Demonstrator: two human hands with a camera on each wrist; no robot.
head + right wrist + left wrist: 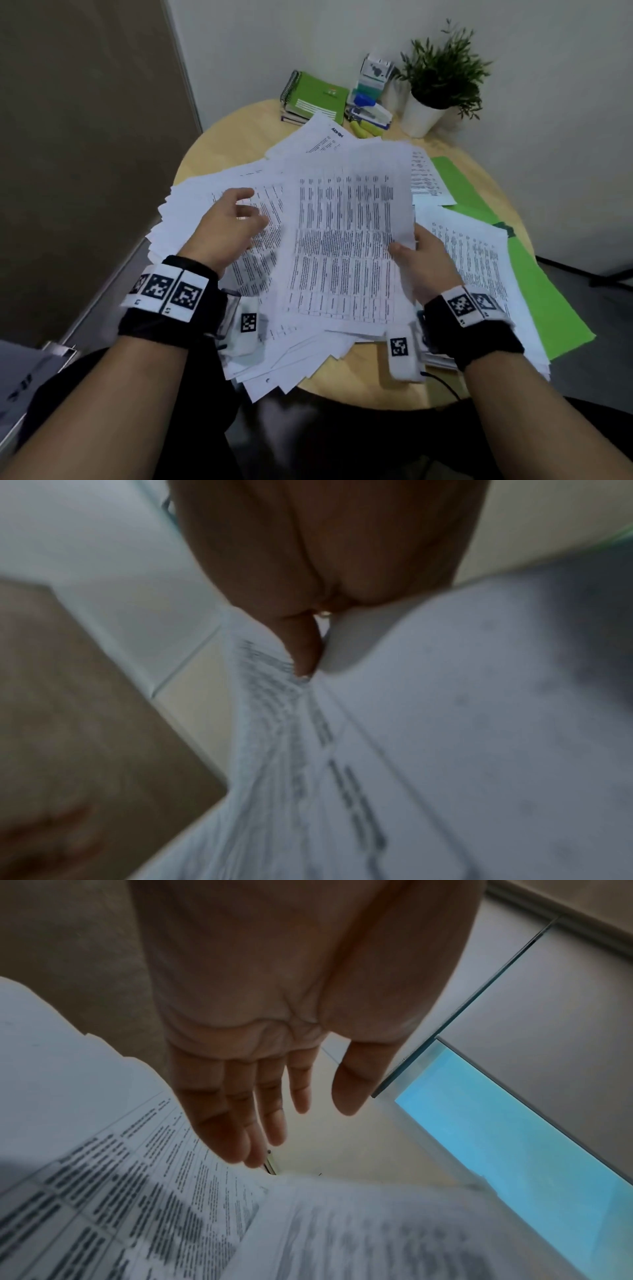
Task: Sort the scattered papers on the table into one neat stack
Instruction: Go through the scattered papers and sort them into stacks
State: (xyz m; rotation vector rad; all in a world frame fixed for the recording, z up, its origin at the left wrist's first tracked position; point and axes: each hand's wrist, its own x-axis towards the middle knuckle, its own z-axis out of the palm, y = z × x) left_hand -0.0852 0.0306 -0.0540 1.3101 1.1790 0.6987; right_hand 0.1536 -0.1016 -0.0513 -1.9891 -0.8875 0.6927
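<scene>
Many printed white papers (219,192) lie scattered in overlapping layers across a round wooden table (236,133). My right hand (416,251) pinches the right edge of a sheaf of printed sheets (346,233), thumb on top, and holds it lifted and tilted over the pile. In the right wrist view the thumb (301,642) presses on that sheaf's (394,750) edge. My left hand (236,219) hovers over the left part of the pile with fingers straight and spread, holding nothing. The left wrist view shows the palm and fingers (240,1123) above the printed pages (137,1191).
Green folders (534,274) lie under the papers at the right. At the table's back stand green spiral notebooks (315,97), a stapler and stationery (368,109) and a potted plant (435,82). A wall runs behind, a brown panel at the left.
</scene>
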